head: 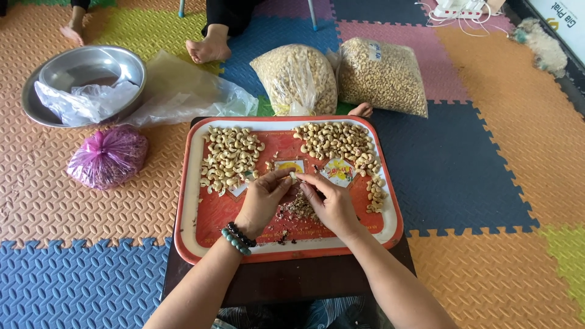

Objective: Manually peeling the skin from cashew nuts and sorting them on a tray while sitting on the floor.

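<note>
A red tray [390, 225] with a pale rim rests on a dark low table. Two heaps of cashew nuts lie on it: one at the left [228, 158], one at the right [338, 141]. My left hand [263, 198], with bead bracelets on the wrist, and my right hand [329, 201] meet over the tray's middle. Both pinch one small cashew nut [293, 176] between their fingertips. A small pile of brown skins [300, 207] lies beneath my hands.
Two clear bags full of cashews [298, 79] [382, 76] stand behind the tray. A metal basin [85, 82] with crumpled plastic and a pink-purple bag [108, 155] lie left. Another person's bare feet [207, 47] rest on the foam mat floor beyond.
</note>
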